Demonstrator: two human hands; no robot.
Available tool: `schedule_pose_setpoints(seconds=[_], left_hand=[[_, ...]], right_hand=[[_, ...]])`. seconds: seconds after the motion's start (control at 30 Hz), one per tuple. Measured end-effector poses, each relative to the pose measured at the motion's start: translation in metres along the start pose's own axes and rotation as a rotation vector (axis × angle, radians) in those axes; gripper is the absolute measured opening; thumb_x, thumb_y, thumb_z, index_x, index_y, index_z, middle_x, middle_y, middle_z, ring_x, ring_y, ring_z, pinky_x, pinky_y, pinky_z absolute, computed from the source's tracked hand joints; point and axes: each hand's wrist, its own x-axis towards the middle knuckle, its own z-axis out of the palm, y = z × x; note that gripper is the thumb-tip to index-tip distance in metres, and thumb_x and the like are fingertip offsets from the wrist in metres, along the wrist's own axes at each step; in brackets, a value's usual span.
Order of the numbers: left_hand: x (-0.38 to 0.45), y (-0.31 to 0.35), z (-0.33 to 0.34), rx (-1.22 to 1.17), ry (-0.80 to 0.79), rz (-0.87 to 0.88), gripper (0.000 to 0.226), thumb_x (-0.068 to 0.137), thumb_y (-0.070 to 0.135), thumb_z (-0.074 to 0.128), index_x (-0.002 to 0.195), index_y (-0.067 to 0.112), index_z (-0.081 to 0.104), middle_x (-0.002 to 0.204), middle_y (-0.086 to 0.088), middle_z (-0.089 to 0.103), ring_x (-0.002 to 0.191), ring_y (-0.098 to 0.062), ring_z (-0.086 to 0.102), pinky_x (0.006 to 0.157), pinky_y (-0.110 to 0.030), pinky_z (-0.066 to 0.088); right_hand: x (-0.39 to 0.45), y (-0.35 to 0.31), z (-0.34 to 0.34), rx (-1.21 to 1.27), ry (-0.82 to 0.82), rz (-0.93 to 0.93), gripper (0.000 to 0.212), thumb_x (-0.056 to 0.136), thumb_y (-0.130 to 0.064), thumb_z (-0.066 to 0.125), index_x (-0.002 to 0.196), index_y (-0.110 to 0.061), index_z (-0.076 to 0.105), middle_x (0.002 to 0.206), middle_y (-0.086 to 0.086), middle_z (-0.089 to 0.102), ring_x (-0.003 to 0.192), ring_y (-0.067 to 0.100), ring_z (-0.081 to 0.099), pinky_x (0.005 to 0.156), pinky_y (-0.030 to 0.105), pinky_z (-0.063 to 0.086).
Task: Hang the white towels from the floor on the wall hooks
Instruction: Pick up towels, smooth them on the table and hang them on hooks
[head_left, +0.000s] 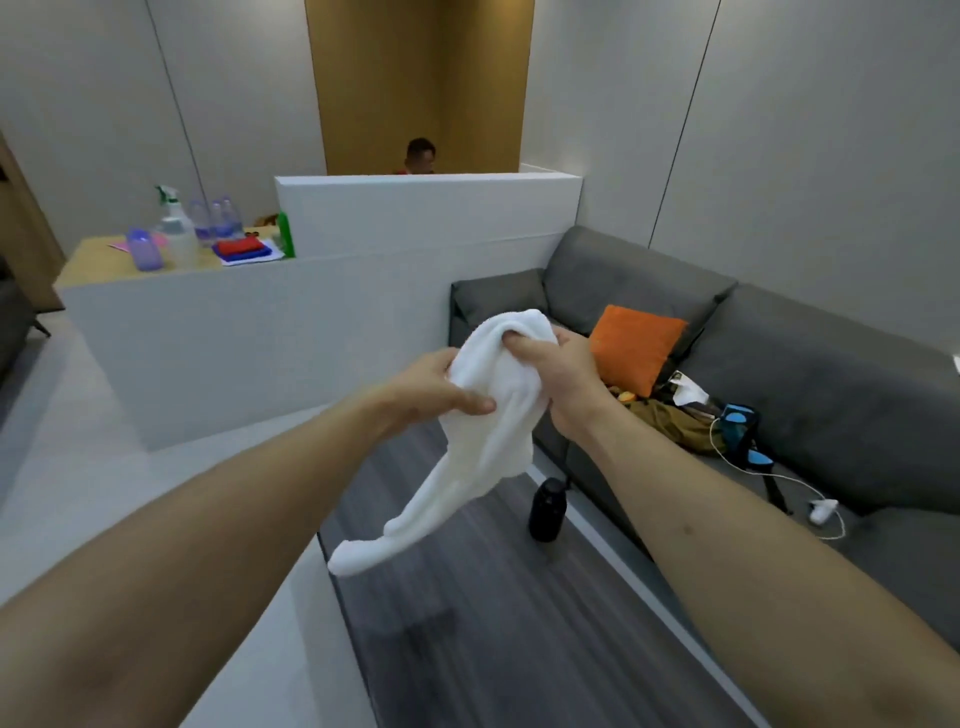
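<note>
A white towel (483, 415) hangs bunched in the air in front of me, above the grey floor. My left hand (441, 387) grips its left side, thumb pressed across the cloth. My right hand (558, 379) holds its upper right part, fingers curled into the folds. The towel's lower end trails down to the left. No wall hooks show in this view, and no other towel lies on the visible floor.
A grey sofa (810, 374) stands at the right with an orange cushion (634, 351), a bag and cables. A black bottle (546, 509) stands on the floor beside it. White partition walls (249, 338) run ahead; a counter (104, 260) with bottles is behind. A person's head (420, 155) shows beyond.
</note>
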Motion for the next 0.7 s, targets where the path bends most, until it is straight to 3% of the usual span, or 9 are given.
schedule_pose_setpoints(seconds=[0.1, 0.17, 0.23, 0.3, 0.37, 0.43, 0.47, 0.57, 0.7], left_hand=[[-0.013, -0.005, 0.031, -0.025, 0.352, -0.089, 0.017, 0.082, 0.024, 0.073, 0.099, 0.019, 0.072, 0.096, 0.0, 0.073, 0.088, -0.016, 0.068, 0.068, -0.027, 0.056], [-0.025, 0.004, 0.041, -0.036, 0.426, -0.089, 0.02, 0.074, 0.026, 0.072, 0.093, 0.02, 0.073, 0.092, -0.001, 0.073, 0.086, -0.017, 0.07, 0.069, -0.031, 0.058], [-0.04, 0.019, 0.046, 0.079, 0.44, -0.081, 0.02, 0.073, 0.023, 0.073, 0.093, 0.022, 0.073, 0.089, 0.0, 0.072, 0.082, -0.016, 0.069, 0.065, -0.028, 0.056], [-0.052, 0.035, 0.052, 0.193, 0.486, -0.07, 0.02, 0.073, 0.018, 0.075, 0.092, 0.021, 0.069, 0.086, -0.002, 0.069, 0.076, -0.016, 0.065, 0.059, -0.024, 0.05], [-0.061, 0.046, 0.054, 0.228, 0.569, -0.06, 0.024, 0.07, 0.014, 0.076, 0.091, 0.018, 0.066, 0.085, -0.004, 0.068, 0.074, -0.016, 0.062, 0.059, -0.023, 0.046], [-0.072, 0.052, 0.048, 0.256, 0.599, -0.074, 0.029, 0.068, 0.01, 0.078, 0.093, 0.017, 0.065, 0.088, -0.004, 0.069, 0.076, -0.017, 0.061, 0.062, -0.026, 0.049], [-0.078, 0.049, 0.042, 0.3, 0.573, -0.097, 0.031, 0.067, 0.01, 0.078, 0.095, 0.017, 0.065, 0.09, -0.004, 0.069, 0.081, -0.019, 0.062, 0.066, -0.028, 0.052], [-0.094, 0.032, 0.025, 0.532, 0.493, -0.221, 0.014, 0.075, 0.011, 0.068, 0.089, 0.013, 0.07, 0.089, -0.008, 0.068, 0.086, -0.024, 0.062, 0.066, -0.029, 0.05], [-0.095, -0.001, -0.015, 0.572, 0.583, -0.305, 0.013, 0.085, 0.015, 0.064, 0.079, 0.006, 0.071, 0.075, -0.015, 0.07, 0.067, -0.028, 0.067, 0.06, -0.034, 0.056]], right_hand=[[-0.006, 0.002, -0.032, -0.168, -0.118, -0.007, 0.037, 0.068, -0.013, 0.075, 0.103, -0.001, 0.068, 0.105, 0.02, 0.071, 0.095, 0.034, 0.069, 0.077, 0.044, 0.058], [-0.013, -0.002, -0.047, -0.43, -0.245, -0.037, 0.062, 0.062, -0.013, 0.079, 0.12, -0.015, 0.06, 0.12, 0.008, 0.063, 0.11, 0.026, 0.062, 0.084, 0.039, 0.055], [-0.021, -0.013, -0.05, -0.508, -0.418, -0.063, 0.094, 0.064, -0.01, 0.086, 0.145, -0.024, 0.039, 0.138, 0.001, 0.049, 0.125, 0.018, 0.048, 0.093, 0.033, 0.048], [-0.027, -0.027, -0.044, -0.494, -0.604, -0.045, 0.102, 0.067, -0.011, 0.087, 0.15, -0.026, 0.03, 0.131, 0.004, 0.057, 0.118, 0.019, 0.054, 0.092, 0.033, 0.049], [-0.033, -0.04, -0.035, -0.565, -0.708, -0.06, 0.08, 0.069, -0.015, 0.086, 0.139, -0.019, 0.048, 0.104, 0.007, 0.068, 0.091, 0.018, 0.065, 0.074, 0.03, 0.052], [-0.037, -0.05, -0.029, -0.696, -0.716, -0.16, 0.028, 0.075, -0.018, 0.081, 0.101, -0.016, 0.071, 0.078, 0.002, 0.067, 0.07, 0.014, 0.062, 0.062, 0.027, 0.047], [-0.037, -0.054, -0.027, -0.749, -0.679, -0.219, 0.008, 0.079, -0.019, 0.077, 0.085, -0.017, 0.071, 0.071, 0.0, 0.064, 0.067, 0.014, 0.06, 0.06, 0.028, 0.046], [-0.024, -0.06, -0.021, -0.848, -0.524, -0.364, 0.009, 0.085, -0.016, 0.069, 0.081, -0.01, 0.074, 0.079, 0.01, 0.069, 0.079, 0.023, 0.065, 0.068, 0.034, 0.048], [0.019, -0.047, -0.003, -0.949, -0.371, -0.402, 0.012, 0.085, -0.017, 0.069, 0.084, -0.008, 0.077, 0.078, 0.013, 0.07, 0.083, 0.027, 0.067, 0.065, 0.029, 0.045]])
